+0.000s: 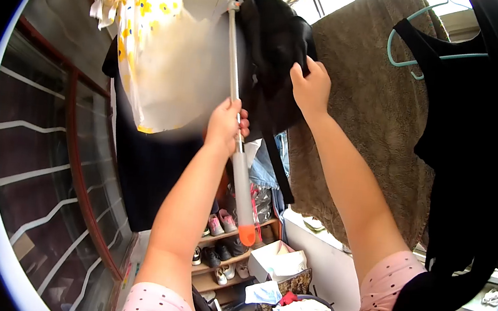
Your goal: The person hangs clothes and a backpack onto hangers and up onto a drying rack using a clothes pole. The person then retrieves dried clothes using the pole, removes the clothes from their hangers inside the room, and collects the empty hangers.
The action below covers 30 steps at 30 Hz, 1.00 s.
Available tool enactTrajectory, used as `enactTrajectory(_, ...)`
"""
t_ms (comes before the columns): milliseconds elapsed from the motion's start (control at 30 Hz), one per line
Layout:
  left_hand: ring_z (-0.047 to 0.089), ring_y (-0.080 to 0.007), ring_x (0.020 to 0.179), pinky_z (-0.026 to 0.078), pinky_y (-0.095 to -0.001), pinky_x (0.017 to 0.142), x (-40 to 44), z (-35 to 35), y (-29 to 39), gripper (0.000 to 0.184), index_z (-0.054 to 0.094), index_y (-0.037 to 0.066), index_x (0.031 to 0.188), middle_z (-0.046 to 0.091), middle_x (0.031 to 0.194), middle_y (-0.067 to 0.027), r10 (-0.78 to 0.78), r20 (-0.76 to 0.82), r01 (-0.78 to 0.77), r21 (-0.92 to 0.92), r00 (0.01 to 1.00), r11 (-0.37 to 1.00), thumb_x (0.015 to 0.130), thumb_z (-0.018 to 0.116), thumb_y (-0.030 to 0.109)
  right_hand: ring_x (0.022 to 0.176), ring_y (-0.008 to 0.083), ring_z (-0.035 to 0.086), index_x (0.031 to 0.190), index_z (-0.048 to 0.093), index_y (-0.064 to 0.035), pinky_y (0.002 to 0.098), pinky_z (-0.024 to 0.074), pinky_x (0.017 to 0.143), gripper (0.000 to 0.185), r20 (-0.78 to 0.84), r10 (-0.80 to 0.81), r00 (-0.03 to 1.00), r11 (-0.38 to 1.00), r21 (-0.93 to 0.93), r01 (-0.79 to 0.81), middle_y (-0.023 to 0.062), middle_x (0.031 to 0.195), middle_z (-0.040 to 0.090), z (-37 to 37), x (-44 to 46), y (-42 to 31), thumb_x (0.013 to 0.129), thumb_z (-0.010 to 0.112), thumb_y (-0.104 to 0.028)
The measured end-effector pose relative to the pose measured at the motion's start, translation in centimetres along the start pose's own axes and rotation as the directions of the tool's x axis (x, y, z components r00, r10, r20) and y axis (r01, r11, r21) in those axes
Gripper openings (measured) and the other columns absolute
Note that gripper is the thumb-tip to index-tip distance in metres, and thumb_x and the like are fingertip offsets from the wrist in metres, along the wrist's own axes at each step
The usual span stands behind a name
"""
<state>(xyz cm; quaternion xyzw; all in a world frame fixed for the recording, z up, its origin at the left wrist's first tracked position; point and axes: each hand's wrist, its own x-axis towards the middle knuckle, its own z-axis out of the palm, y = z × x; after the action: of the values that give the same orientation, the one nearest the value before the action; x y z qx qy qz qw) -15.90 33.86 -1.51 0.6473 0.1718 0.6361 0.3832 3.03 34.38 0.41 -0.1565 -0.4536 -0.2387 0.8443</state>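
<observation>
My left hand was closed right round the pole, just below centre, its orange end down at 6 o'clock. My right hand, at 1 o'clock, was partly closed, its fingers curled at the edge of the black bag, which hung at 12 o'clock; I couldn't tell whether they gripped it. A flowered dress hung at 10 o'clock, a brown towel at 2.

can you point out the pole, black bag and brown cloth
Pole [242, 185]: head view, on its grey handle
Black bag [271, 50]: head view, middle of its body
Brown cloth [369, 101]: head view, near its middle
</observation>
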Motion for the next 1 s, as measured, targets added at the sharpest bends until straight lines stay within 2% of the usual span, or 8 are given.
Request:
enactTrajectory(100,0.043,-0.0078,0.050,0.037,-0.0210,0.041,3.4,-1.3,2.5,0.014,0.046,0.012,0.088,0.047,0.069,-0.0009,0.009,-0.051,-0.007,0.053,0.999,0.999,0.097,0.045,0.023,0.067,0.0246,0.058,0.091,0.063,0.0005,0.0337,0.0440,0.063,0.027,0.034,-0.013,0.999,0.990,-0.140,0.018,0.0138,0.069,0.057,3.9,3.0,2.6,0.081,0.056,-0.023)
enactTrajectory(200,0.041,-0.0083,0.051,0.037,-0.0219,0.042,7.4,-2.4,4.7,0.016,0.045,0.010,0.089,0.045,0.071,-0.0023,0.066,-0.034,-0.065,0.042,0.997,0.997,0.096,0.046,0.025,0.060,0.0175,0.056,0.085,0.064,0.0013,0.0329,0.0430,0.057,0.025,0.090,0.205,0.975,0.978,0.014,-0.208,0.0090,0.065,0.058,6.6,5.4,3.6,0.082,0.057,-0.022)
enactTrajectory(333,0.040,-0.0088,0.052,0.037,-0.0221,0.042,10.5,-1.8,8.1,0.019,0.043,0.008,0.088,0.043,0.073,-0.0029,0.170,0.009,-0.168,0.245,0.985,0.955,0.096,0.046,0.025,0.064,0.0133,0.058,0.117,0.056,-0.0017,0.0276,0.0490,0.056,0.041,0.072,0.411,0.909,0.869,0.270,-0.415,0.0058,0.081,0.061,9.7,8.3,4.5,0.081,0.068,-0.015)
enactTrajectory(367,0.040,-0.0086,0.052,0.036,-0.0217,0.042,11.6,-2.0,9.0,0.020,0.043,0.008,0.088,0.043,0.073,-0.0029,0.179,0.003,-0.173,0.272,0.984,0.947,0.096,0.046,0.025,0.067,0.0157,0.059,0.131,0.044,-0.0037,0.0275,0.0520,0.060,0.059,0.140,0.433,0.891,0.852,0.260,-0.455,0.0096,0.089,0.061,9.7,9.2,4.1,0.079,0.071,-0.014)
enactTrajectory(600,0.039,-0.0078,0.048,0.038,-0.0193,0.040,17.7,0.4,13.5,0.029,0.044,0.003,0.082,0.044,0.065,-0.0023,0.149,-0.017,-0.126,0.450,0.989,0.884,0.097,0.045,0.028,0.078,0.0174,0.059,0.135,0.042,-0.0085,0.0284,0.0495,0.067,0.062,0.282,0.315,0.906,0.873,0.288,-0.393,0.0107,0.098,0.059,11.2,12.3,3.7,0.079,0.069,-0.010)
enactTrajectory(633,0.039,-0.0078,0.049,0.038,-0.0189,0.040,17.7,1.1,13.6,0.029,0.044,0.003,0.083,0.044,0.066,-0.0024,0.138,-0.052,-0.104,0.425,0.989,0.899,0.097,0.045,0.029,0.101,0.0226,0.056,0.138,0.038,-0.0072,0.0310,0.0448,0.086,0.065,0.354,0.217,0.910,0.913,0.257,-0.318,0.0152,0.115,0.057,10.9,12.3,3.9,0.080,0.067,-0.012)
enactTrajectory(767,0.039,-0.0077,0.048,0.039,-0.0191,0.040,16.4,2.3,14.0,0.029,0.043,0.004,0.084,0.044,0.064,-0.0017,0.147,-0.125,-0.072,0.474,0.981,0.878,0.097,0.044,0.030,0.122,0.0254,0.047,0.135,0.042,-0.0050,0.0306,0.0373,0.099,0.059,0.442,0.220,0.870,0.855,0.342,-0.390,0.0145,0.134,0.048,11.2,11.1,3.0,0.081,0.064,-0.015)
enactTrajectory(1000,0.039,-0.0075,0.047,0.038,-0.0191,0.040,16.2,-2.8,9.8,0.031,0.044,0.005,0.080,0.044,0.063,-0.0012,0.125,-0.047,-0.096,0.400,0.991,0.911,0.097,0.044,0.030,0.125,0.0237,0.044,0.135,0.039,0.0009,0.0274,0.0344,0.100,0.062,0.506,0.230,0.831,0.796,0.394,-0.460,0.0167,0.137,0.044,8.7,6.7,1.2,0.078,0.061,-0.008)
